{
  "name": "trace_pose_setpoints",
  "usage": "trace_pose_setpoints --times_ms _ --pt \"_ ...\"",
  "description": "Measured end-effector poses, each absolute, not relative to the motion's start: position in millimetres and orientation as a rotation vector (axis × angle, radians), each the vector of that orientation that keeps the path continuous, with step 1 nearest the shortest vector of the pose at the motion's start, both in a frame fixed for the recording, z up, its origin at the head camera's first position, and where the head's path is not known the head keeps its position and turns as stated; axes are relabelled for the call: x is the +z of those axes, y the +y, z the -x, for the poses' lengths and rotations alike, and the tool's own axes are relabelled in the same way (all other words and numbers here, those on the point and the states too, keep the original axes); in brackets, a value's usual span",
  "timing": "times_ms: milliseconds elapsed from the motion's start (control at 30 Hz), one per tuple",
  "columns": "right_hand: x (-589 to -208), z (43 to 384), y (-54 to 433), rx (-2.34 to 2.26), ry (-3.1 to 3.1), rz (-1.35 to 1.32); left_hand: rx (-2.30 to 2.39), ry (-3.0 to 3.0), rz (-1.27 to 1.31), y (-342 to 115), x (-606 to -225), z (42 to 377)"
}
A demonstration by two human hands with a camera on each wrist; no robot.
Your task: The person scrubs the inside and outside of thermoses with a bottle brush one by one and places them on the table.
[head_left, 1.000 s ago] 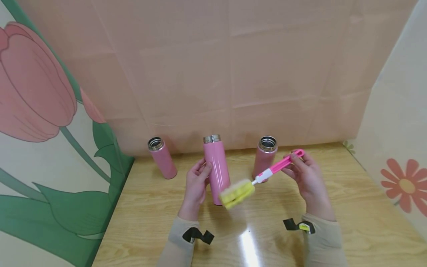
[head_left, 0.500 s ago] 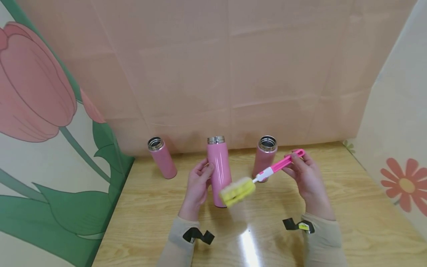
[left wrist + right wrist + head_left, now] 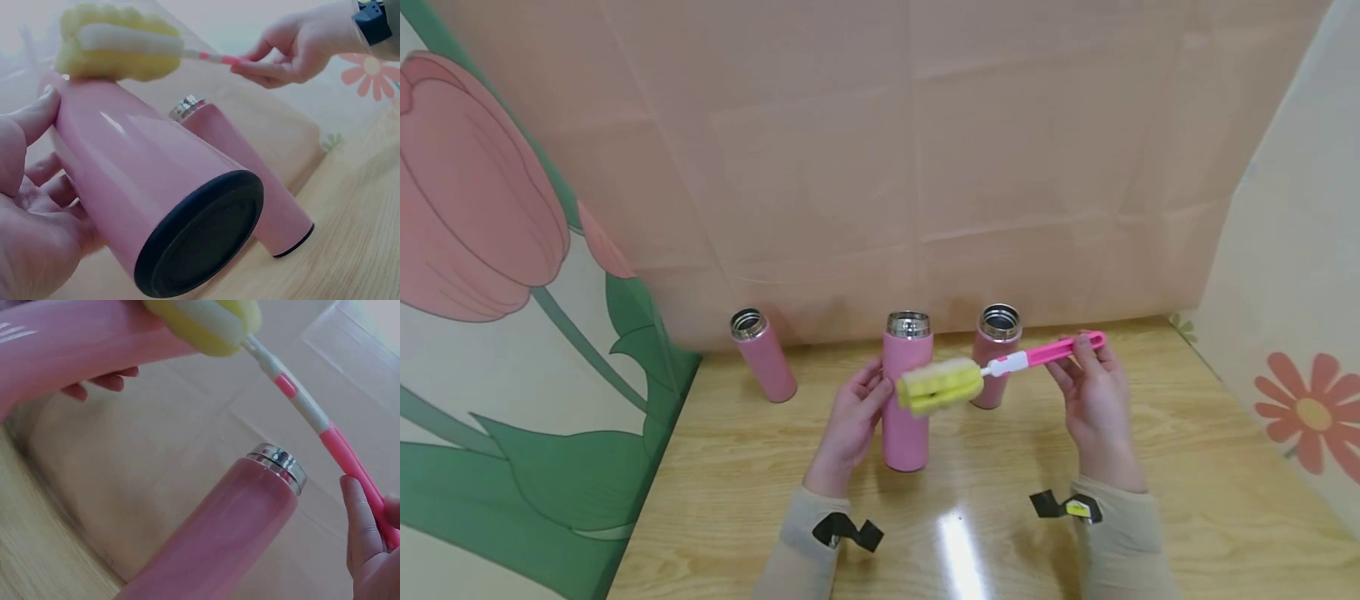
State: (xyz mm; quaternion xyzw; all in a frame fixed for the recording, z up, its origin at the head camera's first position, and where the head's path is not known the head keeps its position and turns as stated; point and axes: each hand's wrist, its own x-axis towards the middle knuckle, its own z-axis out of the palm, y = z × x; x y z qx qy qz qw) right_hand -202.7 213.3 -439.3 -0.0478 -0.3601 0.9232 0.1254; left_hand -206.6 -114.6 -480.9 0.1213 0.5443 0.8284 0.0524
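My left hand grips a tall pink bottle with a bare steel neck, held above the table; its black base faces the left wrist camera. In my right hand, thumb and fingers pinch the pink handle of a bottle brush. The brush's yellow and white sponge head points left and overlaps the upper side of the bottle in the head view. In the left wrist view, the sponge head lies across the bottle's upper end, hiding its mouth.
A second pink bottle without a lid stands behind the brush, close to my right hand. Another uncapped pink bottle is upright at the left. A peach cloth hangs behind the wooden table.
The bottle in my left hand has shifted right and its neck has tipped toward the camera. The brush has swung up to nearly level, its sponge head higher.
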Motion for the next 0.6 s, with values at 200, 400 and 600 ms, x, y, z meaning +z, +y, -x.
trace_pose_setpoints --times_ms 200,400,600 --pt "-437 204 205 2.658 -0.856 0.218 2.463 1.687 -0.404 -115 -483 207" --pt "-438 205 195 2.615 -0.784 0.253 2.430 1.654 -0.427 -114 -485 207" --pt "-439 206 186 2.559 -0.833 0.281 2.434 1.633 -0.408 -114 -484 207"
